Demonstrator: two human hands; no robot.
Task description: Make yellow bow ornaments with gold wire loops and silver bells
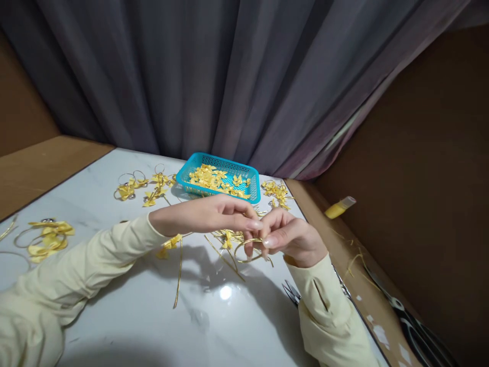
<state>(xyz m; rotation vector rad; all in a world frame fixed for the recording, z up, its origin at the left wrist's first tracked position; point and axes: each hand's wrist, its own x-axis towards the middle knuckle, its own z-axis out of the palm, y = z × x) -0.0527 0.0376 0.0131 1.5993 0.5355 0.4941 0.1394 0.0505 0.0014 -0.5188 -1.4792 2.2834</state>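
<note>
Between the thumb and fingers of my right hand (294,234) is a thin gold wire (241,261), bent into a loop. My left hand (206,216) meets it at the fingertips. The left thumb and fingers are drawn together against the right fingers, and whatever lies between them is hidden. Below and behind the hands, loose gold wires (225,257) and a yellow ribbon bow (227,239) lie on the white marbled table (153,326). Another yellow bow (168,245) sits under the left wrist, near a straight gold wire (178,278).
Behind the hands stands a blue basket (256,191) of yellow bows. Wire rings with bows (48,239) lie at the left, and more bows (277,192) lie right of the basket. Scissors (412,326), a yellow tube (340,208) and a metal tool (291,293) are at the right.
</note>
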